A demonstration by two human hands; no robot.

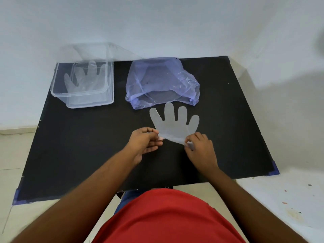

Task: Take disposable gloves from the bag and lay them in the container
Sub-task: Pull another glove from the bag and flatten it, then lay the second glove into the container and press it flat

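A clear disposable glove [172, 124] lies flat on the black table [91, 146], fingers pointing away from me. My left hand [146, 142] pinches the left corner of its cuff. My right hand [199, 148] pinches the right corner. Just beyond the glove's fingertips sits a crumpled translucent purple bag [163, 81], its mouth facing me. At the table's far left stands a clear plastic container [108, 79] with another glove [84, 78] spread flat inside it.
The table stands against a white wall, with pale floor on both sides. Blue tape marks the table's near corners [275, 170]. My red shirt fills the bottom of the view.
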